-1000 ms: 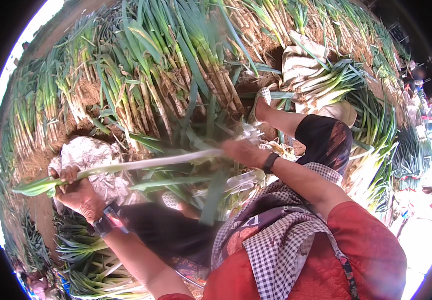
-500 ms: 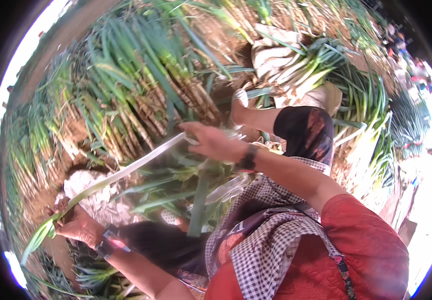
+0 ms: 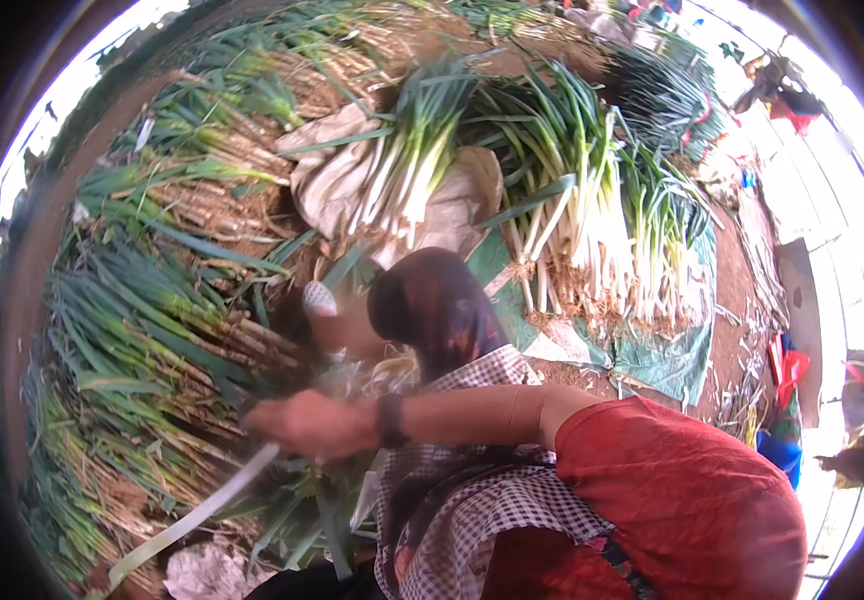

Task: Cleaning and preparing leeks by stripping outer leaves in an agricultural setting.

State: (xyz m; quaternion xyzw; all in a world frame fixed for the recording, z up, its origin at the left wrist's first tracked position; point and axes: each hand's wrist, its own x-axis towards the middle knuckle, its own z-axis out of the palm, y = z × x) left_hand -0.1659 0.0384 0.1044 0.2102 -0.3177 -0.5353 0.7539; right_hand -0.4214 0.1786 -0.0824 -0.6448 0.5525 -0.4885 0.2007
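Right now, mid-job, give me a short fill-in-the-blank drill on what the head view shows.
1. The right hand grips a long pale green onion stalk, and on its wrist sits a dark ____.
2. The bundle of green onions at top centre lies on a crumpled ____ sack.
3. The cleaned green onions with white stems rest on a ____ tarp.
4. The sleeve of the right arm is ____.

Missing words: wristband; tan; green; red
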